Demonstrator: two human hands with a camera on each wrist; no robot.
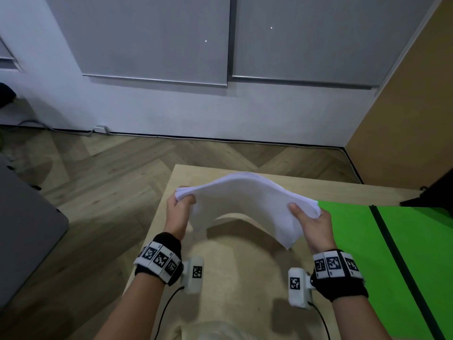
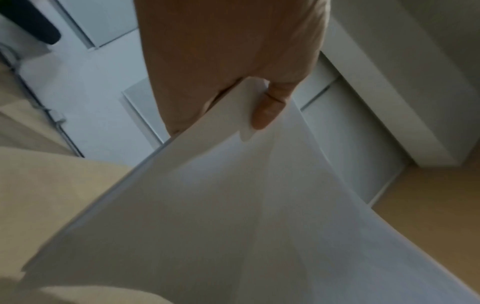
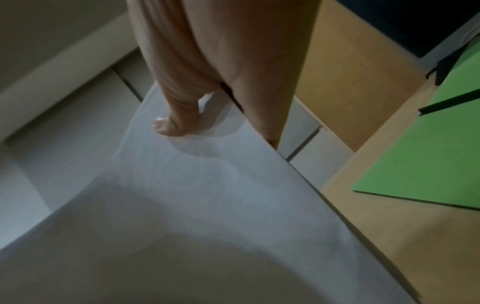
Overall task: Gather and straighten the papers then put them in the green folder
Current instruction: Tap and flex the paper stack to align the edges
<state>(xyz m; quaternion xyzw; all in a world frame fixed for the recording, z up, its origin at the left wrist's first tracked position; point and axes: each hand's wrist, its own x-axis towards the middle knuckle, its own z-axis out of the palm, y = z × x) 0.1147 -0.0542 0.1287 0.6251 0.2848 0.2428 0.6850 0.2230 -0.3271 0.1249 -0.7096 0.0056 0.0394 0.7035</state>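
Papers (image 1: 247, 200) arch above the desk (image 1: 235, 271), left hand (image 1: 177, 212) and right hand (image 1: 315, 229) each pinching an end. Green folder (image 1: 355, 241) lies open at three o'clock. Better to tap the edges flush first, I'd say.

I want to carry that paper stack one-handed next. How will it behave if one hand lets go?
Probably floppy: the paper stack already arches between the left hand and right hand. The free end would likely droop. Sheets look fanned at the left edge, so they may slide apart.
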